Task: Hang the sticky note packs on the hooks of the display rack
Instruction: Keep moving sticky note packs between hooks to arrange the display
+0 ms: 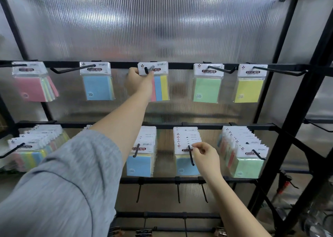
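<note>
Head view, nearest first: my right hand [203,155] pinches the white header card of the front blue pack [187,163] on a lower-row hook [191,154], thumb and forefinger closed on the card's right edge. To the left of that grip hangs another full hook of blue packs [139,163], and to its right a stack fronted by a green pack [247,164]. Farther out and higher, my left hand [137,76] grips the multicolour pack [158,85] by the left side of its header, whose hole sits over the tip of the middle upper hook [149,69]; whether it is fully threaded I cannot tell. Right of that grip hang a single green pack [207,87] and a yellow pack [249,88]; left of it, a blue one [98,85]. These packs look light, their film sleeves slippery and easily creased, so I judge the stiff card header beside the hole the best place to hold. Behind everything stands the ribbed translucent panel [144,29] of the display rack [288,110].
</note>
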Motion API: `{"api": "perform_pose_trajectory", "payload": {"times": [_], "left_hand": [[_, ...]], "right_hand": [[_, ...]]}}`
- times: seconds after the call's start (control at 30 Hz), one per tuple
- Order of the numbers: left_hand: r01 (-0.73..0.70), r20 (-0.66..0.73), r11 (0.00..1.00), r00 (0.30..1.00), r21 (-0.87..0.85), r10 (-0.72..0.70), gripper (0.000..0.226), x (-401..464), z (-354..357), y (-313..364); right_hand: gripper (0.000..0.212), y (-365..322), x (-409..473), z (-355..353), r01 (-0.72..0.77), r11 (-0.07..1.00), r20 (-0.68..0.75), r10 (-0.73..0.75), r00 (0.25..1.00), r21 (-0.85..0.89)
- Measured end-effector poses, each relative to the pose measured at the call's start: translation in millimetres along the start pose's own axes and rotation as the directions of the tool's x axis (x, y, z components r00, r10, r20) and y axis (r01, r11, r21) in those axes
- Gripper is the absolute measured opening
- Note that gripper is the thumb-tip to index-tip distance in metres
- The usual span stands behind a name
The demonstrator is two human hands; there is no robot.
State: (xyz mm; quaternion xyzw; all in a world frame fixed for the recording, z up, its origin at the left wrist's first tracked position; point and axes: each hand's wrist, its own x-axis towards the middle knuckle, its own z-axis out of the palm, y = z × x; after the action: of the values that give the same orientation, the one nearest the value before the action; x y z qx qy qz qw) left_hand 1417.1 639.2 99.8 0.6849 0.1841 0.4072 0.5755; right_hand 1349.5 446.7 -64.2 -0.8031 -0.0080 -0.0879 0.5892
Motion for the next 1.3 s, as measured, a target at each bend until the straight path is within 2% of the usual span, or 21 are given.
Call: {"api": "perform_pose_trajectory", "payload": {"times": [0.13,0.37,0.47,0.53,0.73,0.87,1.07,1.17,1.2,1.27,1.3], "left_hand": [[0.006,-0.022,0.998,1.000,0.057,-0.005,0.032,6,2,2],[-0.011,-0.046,1.000,0.999,-0.001,0.011,0.037,2,-2,-9],[-0.001,-0.081,1.000,0.997,0.017,0.002,0.033,-1,-10,-10],[-0.001,-0.080,1.000,0.997,0.006,0.001,0.021,-4,-16,-12],[-0.005,0.006,0.985,1.000,0.173,0.004,0.017,-27,-47,-30],[-0.012,0.088,0.967,0.996,0.254,-0.011,0.016,-45,-70,-54],[0.094,0.072,0.966,0.991,0.241,-0.115,0.018,-77,-98,-92],[0.150,0.043,0.963,0.986,0.223,-0.164,0.021,-91,-106,-107],[0.170,0.039,0.959,0.982,0.228,-0.184,0.021,-94,-107,-112],[0.195,0.045,0.947,0.976,0.255,-0.213,0.021,-100,-110,-121],[0.199,0.049,0.940,0.974,0.276,-0.220,0.021,-104,-111,-124]], "right_hand": [[0.015,-2,4,0,-0.003,1.000,-0.008,0.003,1.000,-0.001],[0.016,-1,5,-1,-0.007,1.000,-0.020,0.006,1.000,-0.018],[0.017,0,4,-2,-0.006,1.000,-0.046,0.005,0.999,-0.011],[0.020,1,2,-3,-0.002,1.000,-0.070,0.001,0.998,-0.021],[0.040,6,0,-3,-0.021,0.999,-0.094,0.016,0.995,-0.047],[0.040,12,1,1,-0.042,0.999,-0.126,0.038,0.991,-0.027],[0.030,16,-2,8,-0.082,0.997,-0.192,0.083,0.978,0.014],[0.012,21,-6,11,-0.111,0.994,-0.165,0.109,0.980,-0.001],[0.013,21,-8,13,-0.121,0.993,-0.151,0.120,0.981,0.001],[0.031,24,-12,16,-0.120,0.993,-0.127,0.120,0.985,0.007],[0.034,24,-15,16,-0.115,0.993,-0.119,0.116,0.986,0.016]]}}
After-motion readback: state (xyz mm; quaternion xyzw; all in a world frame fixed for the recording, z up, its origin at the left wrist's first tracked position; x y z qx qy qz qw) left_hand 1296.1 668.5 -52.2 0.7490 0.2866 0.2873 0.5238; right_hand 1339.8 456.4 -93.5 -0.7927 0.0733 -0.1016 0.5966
